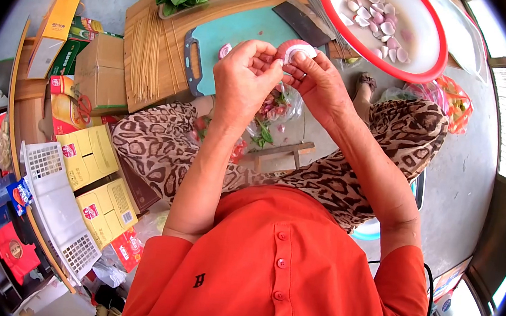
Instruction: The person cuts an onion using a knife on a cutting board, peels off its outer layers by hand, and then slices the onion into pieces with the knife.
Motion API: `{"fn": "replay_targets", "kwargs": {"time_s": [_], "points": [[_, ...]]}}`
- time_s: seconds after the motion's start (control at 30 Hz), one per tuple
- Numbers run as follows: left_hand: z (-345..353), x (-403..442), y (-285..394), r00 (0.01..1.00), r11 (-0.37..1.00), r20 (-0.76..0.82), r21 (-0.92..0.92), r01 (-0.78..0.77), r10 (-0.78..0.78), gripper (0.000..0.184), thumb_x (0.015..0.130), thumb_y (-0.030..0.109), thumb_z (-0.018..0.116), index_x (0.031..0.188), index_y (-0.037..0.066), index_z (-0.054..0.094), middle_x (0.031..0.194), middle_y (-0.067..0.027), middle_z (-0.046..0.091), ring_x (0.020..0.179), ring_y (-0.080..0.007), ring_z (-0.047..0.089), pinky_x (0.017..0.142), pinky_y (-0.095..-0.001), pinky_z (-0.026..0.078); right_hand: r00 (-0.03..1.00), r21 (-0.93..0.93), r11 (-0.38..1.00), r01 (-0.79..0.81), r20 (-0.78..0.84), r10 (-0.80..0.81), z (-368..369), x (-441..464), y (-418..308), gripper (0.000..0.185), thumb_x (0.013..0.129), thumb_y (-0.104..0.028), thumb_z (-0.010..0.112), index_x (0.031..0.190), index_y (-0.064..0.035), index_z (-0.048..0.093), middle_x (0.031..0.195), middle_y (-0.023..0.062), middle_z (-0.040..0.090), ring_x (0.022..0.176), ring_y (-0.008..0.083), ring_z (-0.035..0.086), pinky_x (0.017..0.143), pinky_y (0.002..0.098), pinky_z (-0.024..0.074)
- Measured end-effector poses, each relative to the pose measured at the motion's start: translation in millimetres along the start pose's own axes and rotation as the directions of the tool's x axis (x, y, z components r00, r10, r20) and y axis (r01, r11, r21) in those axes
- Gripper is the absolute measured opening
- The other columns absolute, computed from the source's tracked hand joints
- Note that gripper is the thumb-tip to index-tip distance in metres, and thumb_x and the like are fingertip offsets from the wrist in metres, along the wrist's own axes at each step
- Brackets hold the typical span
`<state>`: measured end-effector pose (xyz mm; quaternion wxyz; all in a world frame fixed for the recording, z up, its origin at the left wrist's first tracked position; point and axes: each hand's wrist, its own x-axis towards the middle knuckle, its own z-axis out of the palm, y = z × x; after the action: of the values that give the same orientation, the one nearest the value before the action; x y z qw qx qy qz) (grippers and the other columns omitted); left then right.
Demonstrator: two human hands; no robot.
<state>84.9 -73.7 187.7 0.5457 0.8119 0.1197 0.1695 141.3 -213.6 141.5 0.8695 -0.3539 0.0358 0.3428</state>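
Single view, head-mounted, set above the wearer's red buttoned shirt (243, 260), facing forward and steeply down. Wide round field, edges curved, corners black. Shirt nearest, filling the lower centre; bare hands (273, 77) farther out, upper centre; brown wooden counter (141, 22) beyond, at top. No second view; no shared coverage.

Both forearms reach forward from short sleeves, elbows bent and set apart. The left hand (321, 82) and right hand (246, 75) come close together in front, fingers curled and thumbs pressed inward in pinch grips.
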Motion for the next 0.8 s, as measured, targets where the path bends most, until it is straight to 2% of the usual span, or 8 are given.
{"fn": "replay_targets", "kwargs": {"time_s": [0.2, 0.27, 0.4, 0.47, 0.5, 0.57, 0.67, 0.8], "points": [[1.5, 1.2, -6.6, 1.0, 1.0, -0.018, 0.003, -0.004, 0.004, 0.011, 0.08, -0.001, 0.071, 0.09, -0.002, 0.067, 0.081, -0.0076, 0.069, 0.066, -0.0108, 0.066, 0.059, -0.0251, 0.054, 1.0, -0.034, 0.999, 0.003, -0.02, -0.003, -1.0, -0.1, 0.2, 0.028, 0.093, -0.018, 0.068, 0.113, -0.0036, 0.054, 0.107, 0.0098, 0.068, 0.099, 0.0188, 0.067, 0.084, 0.0331, 0.0533], [1.1, 1.9, -10.4, 0.996, 0.996, -0.044, 0.057, -0.072, 0.074, 0.011, 0.079, -0.002, 0.071, 0.089, -0.001, 0.067, 0.082, -0.008, 0.07, 0.066, -0.0119, 0.066, 0.06, -0.0258, 0.054, 1.0, 0.004, 1.0, -0.02, -0.016, 0.02, 1.0, -2.6, -0.6, 0.026, 0.094, -0.018, 0.067, 0.113, -0.0038, 0.055, 0.107, 0.0099, 0.068, 0.1, 0.0191, 0.067, 0.086, 0.0338, 0.0531], [-2.3, -0.9, -1.3, 0.995, 0.992, 0.003, 0.065, -0.104, 0.104, 0.012, 0.079, -0.003, 0.07, 0.091, 0.0, 0.067, 0.084, -0.0079, 0.069, 0.068, -0.0137, 0.067, 0.062, -0.0271, 0.055, 0.997, 0.086, 0.995, -0.05, 0.057, 0.045, -9.2, 4.1, 3.7, 0.025, 0.094, -0.018, 0.067, 0.111, -0.0043, 0.056, 0.108, 0.0096, 0.068, 0.1, 0.0195, 0.067, 0.087, 0.0341, 0.0527], [-1.3, -4.2, 5.1, 0.978, 0.966, 0.005, 0.154, -0.206, 0.208, 0.013, 0.079, -0.003, 0.069, 0.091, 0.0, 0.066, 0.085, -0.0083, 0.067, 0.068, -0.0192, 0.067, 0.06, -0.0299, 0.054, 0.998, 0.116, 0.993, -0.031, 0.062, 0.024, -11.3, 6.2, 6.1, 0.024, 0.094, -0.018, 0.067, 0.111, -0.0051, 0.056, 0.109, 0.0096, 0.068, 0.1, 0.0197, 0.067, 0.087, 0.0341, 0.0527], [0.0, -3.9, 2.3, 0.978, 0.966, 0.005, 0.154, -0.207, 0.208, 0.013, 0.079, -0.003, 0.069, 0.091, 0.0, 0.066, 0.085, -0.0083, 0.067, 0.068, -0.0192, 0.067, 0.06, -0.0299, 0.054, 0.998, 0.116, 0.993, -0.031, 0.063, 0.024, -10.4, 5.7, 5.9, 0.024, 0.094, -0.018, 0.067, 0.111, -0.0051, 0.056, 0.109, 0.0096, 0.068, 0.1, 0.0197, 0.067, 0.087, 0.0341, 0.0527], [3.2, -3.2, -7.2, 0.917, 0.861, -0.007, 0.347, -0.372, 0.399, 0.014, 0.077, -0.002, 0.069, 0.088, 0.003, 0.063, 0.082, -0.0086, 0.064, 0.067, -0.0252, 0.065, 0.057, -0.0334, 0.053, 1.0, 0.1, 0.995, -0.012, 0.019, 0.01, -6.9, 3.9, 5.9, 0.024, 0.094, -0.017, 0.067, 0.111, -0.0056, 0.056, 0.108, 0.0099, 0.068, 0.101, 0.0198, 0.067, 0.088, 0.0351, 0.0527], [6.4, -3.0, -8.9, 0.891, 0.788, 0.0, 0.467, -0.402, 0.455, 0.014, 0.076, -0.002, 0.069, 0.084, 0.005, 0.06, 0.08, -0.0084, 0.062, 0.065, -0.0283, 0.062, 0.056, -0.0365, 0.051, 1.0, 0.077, 0.997, 0.02, -0.011, -0.019, -4.7, 2.4, 7.6, 0.025, 0.093, -0.017, 0.068, 0.111, -0.0055, 0.056, 0.108, 0.0096, 0.068, 0.101, 0.0197, 0.067, 0.089, 0.0366, 0.0528], [7.1, -1.4, -2.9, 0.913, 0.765, 0.022, 0.537, -0.355, 0.408, 0.013, 0.076, -0.004, 0.07, 0.083, 0.004, 0.062, 0.079, -0.0077, 0.064, 0.066, -0.0215, 0.065, 0.059, -0.0314, 0.052, 0.999, 0.08, 0.996, 0.032, -0.004, -0.032, -3.7, 1.3, 8.5, 0.026, 0.092, -0.016, 0.069, 0.111, -0.0054, 0.055, 0.107, 0.009, 0.068, 0.101, 0.02, 0.067, 0.088, 0.0372, 0.0528]]}}
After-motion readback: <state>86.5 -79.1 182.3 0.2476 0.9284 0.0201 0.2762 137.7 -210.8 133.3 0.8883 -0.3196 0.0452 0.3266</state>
